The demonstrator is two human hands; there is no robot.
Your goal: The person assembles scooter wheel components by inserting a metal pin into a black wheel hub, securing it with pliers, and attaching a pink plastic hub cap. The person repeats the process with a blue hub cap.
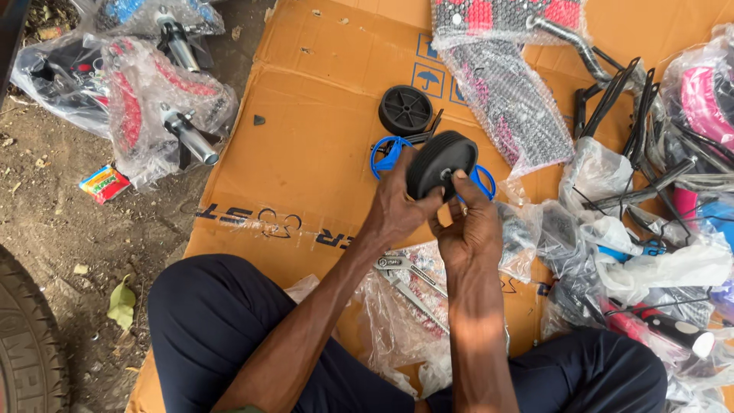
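Head view: both hands, left and right, closed around ribbed black plastic wheel above cardboard.

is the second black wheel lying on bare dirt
No, the second wheel lies on the cardboard, beyond the wheel held in both hands.

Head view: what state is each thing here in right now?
Black wheel: held up in both hands.
Left hand: gripping the wheel's side.
Right hand: fingertips on the wheel.
Second black wheel: lying flat on cardboard.
Pliers: lying unused.
Bubble-wrapped part: still wrapped.
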